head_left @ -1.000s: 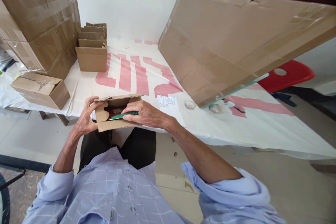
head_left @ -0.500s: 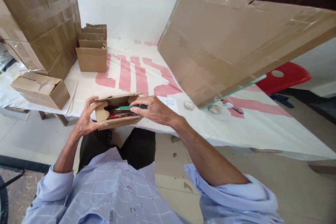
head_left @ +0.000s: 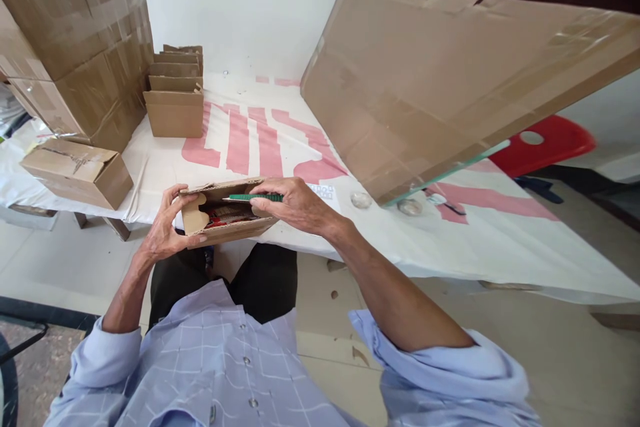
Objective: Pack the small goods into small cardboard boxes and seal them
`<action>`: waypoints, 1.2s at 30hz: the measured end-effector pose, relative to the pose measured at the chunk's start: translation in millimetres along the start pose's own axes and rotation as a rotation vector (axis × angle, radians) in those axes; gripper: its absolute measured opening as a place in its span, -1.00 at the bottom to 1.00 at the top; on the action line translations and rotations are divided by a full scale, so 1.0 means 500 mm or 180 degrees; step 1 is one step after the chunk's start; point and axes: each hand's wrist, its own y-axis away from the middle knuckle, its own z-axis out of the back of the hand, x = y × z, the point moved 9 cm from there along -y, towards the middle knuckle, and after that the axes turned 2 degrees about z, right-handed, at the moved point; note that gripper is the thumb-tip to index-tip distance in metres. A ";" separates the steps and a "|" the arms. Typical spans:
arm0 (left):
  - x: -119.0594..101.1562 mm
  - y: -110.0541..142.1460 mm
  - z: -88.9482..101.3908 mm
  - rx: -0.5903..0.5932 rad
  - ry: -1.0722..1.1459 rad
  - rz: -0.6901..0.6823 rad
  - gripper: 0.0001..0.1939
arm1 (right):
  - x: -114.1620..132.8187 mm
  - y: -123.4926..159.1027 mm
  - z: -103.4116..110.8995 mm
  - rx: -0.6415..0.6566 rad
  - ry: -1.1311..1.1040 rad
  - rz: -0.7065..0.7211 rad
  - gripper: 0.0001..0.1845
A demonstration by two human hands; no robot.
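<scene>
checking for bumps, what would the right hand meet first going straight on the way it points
Probably the end flap of the open box, by the left hand, the green tool touching first; depth is unclear.

Taped cartons (head_left: 113, 57) stand stacked at the left of the desk (head_left: 450, 250), a smaller closed box (head_left: 75, 170) before them. At the right rises a large cardboard panel (head_left: 450, 80), a red seat (head_left: 557, 147) showing beyond it.

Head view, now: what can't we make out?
Head view:
Red items in open box: partly hidden by its near wall.
Rear end of green tool: covered by right hand.
Marks on paper sheet: too small, partly behind right hand.
Cardboard panel: cut off by picture's right edge.
</scene>
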 end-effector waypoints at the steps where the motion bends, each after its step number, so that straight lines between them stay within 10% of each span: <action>1: -0.002 0.000 0.000 -0.0005 -0.0007 0.0000 -0.08 | -0.003 -0.001 0.003 -0.0058 0.0001 -0.0020 -0.73; 12: 0.005 0.011 -0.001 -0.0102 0.0081 -0.0147 -0.16 | 0.010 0.018 -0.039 0.0704 -0.0061 -0.0097 -0.73; 22: 0.004 0.001 0.014 -0.0152 0.0009 -0.0303 -0.22 | -0.023 0.038 -0.010 -0.0275 -0.0614 -0.0017 -0.69; 36: 0.008 0.000 0.022 -0.0074 -0.0066 -0.0185 -0.16 | 0.030 0.068 -0.001 -0.0653 -0.0172 0.0897 -0.74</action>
